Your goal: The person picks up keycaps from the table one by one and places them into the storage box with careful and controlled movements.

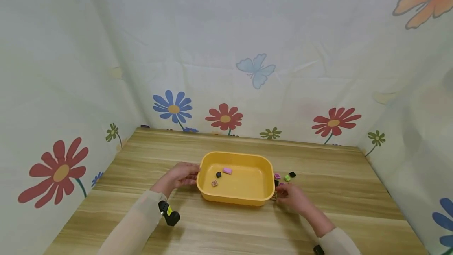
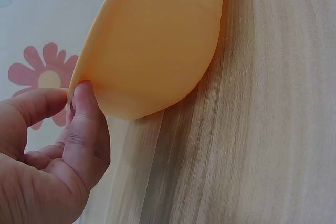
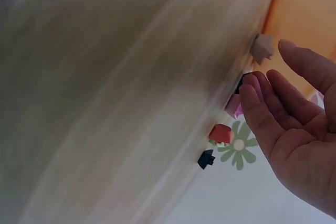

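A yellow plastic basin [image 1: 244, 184] sits on the wooden table, holding a pink block [image 1: 227, 170], a black block [image 1: 218, 174] and a tan block [image 1: 214, 183]. At its left end my left hand [image 1: 182, 175] pinches the rim between thumb and fingers, clearly seen in the left wrist view. My right hand [image 1: 293, 197] is beside the basin's right end, among small loose blocks. In the right wrist view its thumb and fingers stand apart with nothing between them. A tan block [image 3: 261, 48] lies near the thumb tip; a pink block [image 3: 234, 106] is by the fingertips, which partly hide a black one.
Beyond the right hand lie a black block [image 1: 292, 174], a green block [image 1: 287, 178] and a pink block [image 1: 277, 176]. The right wrist view also shows a red block [image 3: 221, 134]. Flower-printed cloth [image 1: 212, 70] walls the table's back and sides.
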Motion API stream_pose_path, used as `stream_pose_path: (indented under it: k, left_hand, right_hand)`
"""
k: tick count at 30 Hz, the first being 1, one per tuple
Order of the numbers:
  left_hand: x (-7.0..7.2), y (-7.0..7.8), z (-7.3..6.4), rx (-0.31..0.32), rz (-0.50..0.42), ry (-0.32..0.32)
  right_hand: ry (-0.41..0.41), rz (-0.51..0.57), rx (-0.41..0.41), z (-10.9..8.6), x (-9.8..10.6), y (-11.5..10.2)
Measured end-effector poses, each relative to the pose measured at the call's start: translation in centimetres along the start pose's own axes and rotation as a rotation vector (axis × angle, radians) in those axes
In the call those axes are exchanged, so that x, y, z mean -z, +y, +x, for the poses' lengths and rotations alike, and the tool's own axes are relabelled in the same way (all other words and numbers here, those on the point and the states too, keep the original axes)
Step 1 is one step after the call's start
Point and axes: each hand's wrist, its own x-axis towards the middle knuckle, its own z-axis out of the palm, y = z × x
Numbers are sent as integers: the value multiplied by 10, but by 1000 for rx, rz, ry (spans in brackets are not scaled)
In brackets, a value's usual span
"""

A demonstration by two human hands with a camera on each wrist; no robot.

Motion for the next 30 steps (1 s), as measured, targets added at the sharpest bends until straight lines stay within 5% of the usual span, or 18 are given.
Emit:
stream_pose_path:
  k: [30]
  left_hand:
    - [1,-1,-2,-28,25,7]
  right_hand:
    - [-46,-8,19,11,-5,10]
